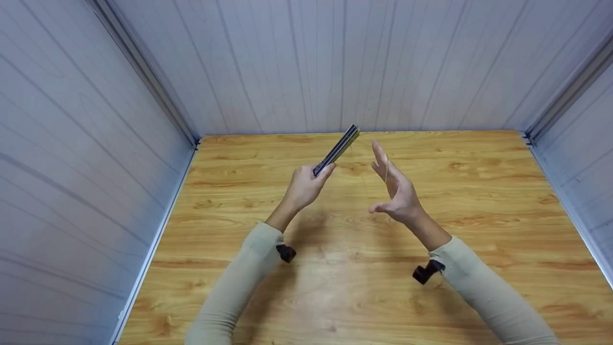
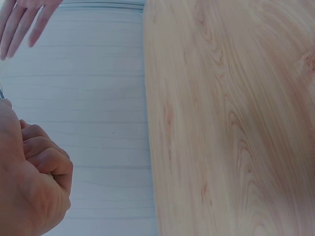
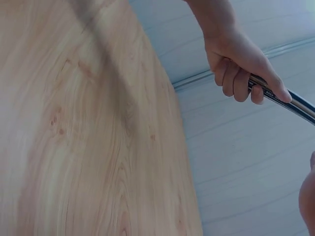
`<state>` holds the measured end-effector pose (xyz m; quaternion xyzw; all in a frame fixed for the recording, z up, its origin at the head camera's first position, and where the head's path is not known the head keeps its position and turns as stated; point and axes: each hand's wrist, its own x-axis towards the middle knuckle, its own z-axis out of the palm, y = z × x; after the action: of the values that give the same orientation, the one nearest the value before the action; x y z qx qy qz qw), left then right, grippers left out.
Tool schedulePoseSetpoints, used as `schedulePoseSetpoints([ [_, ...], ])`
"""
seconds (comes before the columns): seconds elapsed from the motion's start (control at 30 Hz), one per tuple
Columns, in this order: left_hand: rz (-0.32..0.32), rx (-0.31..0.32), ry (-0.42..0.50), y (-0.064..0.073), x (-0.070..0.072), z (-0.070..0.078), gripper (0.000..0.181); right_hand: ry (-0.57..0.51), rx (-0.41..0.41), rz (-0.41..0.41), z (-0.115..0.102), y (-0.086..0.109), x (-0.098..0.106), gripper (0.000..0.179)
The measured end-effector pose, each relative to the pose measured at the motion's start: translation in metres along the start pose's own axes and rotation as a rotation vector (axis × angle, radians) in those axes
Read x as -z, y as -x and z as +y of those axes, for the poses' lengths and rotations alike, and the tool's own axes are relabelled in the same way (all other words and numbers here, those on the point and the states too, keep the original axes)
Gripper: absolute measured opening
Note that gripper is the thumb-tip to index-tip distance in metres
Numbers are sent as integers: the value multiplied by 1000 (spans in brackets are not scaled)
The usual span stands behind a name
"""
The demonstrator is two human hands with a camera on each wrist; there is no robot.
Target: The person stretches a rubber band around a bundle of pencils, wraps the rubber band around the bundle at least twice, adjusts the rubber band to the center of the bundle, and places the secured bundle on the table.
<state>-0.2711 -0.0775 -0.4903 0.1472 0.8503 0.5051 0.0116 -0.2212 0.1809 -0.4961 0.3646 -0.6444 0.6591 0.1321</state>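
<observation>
My left hand (image 1: 305,186) grips a bundle of slim, pencil-like sticks (image 1: 337,149), mostly dark with a yellow edge. The bundle points up and away to the right, held above the table. In the right wrist view, curled fingers (image 3: 234,81) wrap its lower end, with the thumb along it. To the right, my right hand (image 1: 401,194) is raised with fingers extended and thumb spread apart. A thin tan rubber band (image 1: 387,167) hangs looped over its fingers, apart from the bundle. Only a small part of this hand (image 3: 307,199) shows in its own wrist view.
Beneath both hands lies a wood-grain table (image 1: 345,287). Pale panel walls stand at the back (image 1: 316,67), left (image 1: 72,158) and right (image 1: 591,143). Small black wrist cameras stick out from the left cuff (image 1: 263,235) and right cuff (image 1: 448,251).
</observation>
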Motion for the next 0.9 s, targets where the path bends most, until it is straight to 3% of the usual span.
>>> schedulePoseSetpoints([
  [0.1, 32, -34, -16, 2, -1, 2, 46, -101, -75, 26, 1, -1, 3, 142],
  [0.23, 70, -80, -50, 5, -1, 4, 42, -204, -116, 64, 3, -2, 8, 135],
  [0.37, 93, -138, -90, 8, 0, 5, 38, -242, -152, 67, 4, -3, 13, 131],
  [0.67, 30, -274, -182, 14, 11, 5, 33, -197, -199, 62, 5, -2, 23, 125],
  [0.9, 6, -503, -447, 17, 14, 9, 32, -84, -196, 9, 8, -4, 25, 118],
])
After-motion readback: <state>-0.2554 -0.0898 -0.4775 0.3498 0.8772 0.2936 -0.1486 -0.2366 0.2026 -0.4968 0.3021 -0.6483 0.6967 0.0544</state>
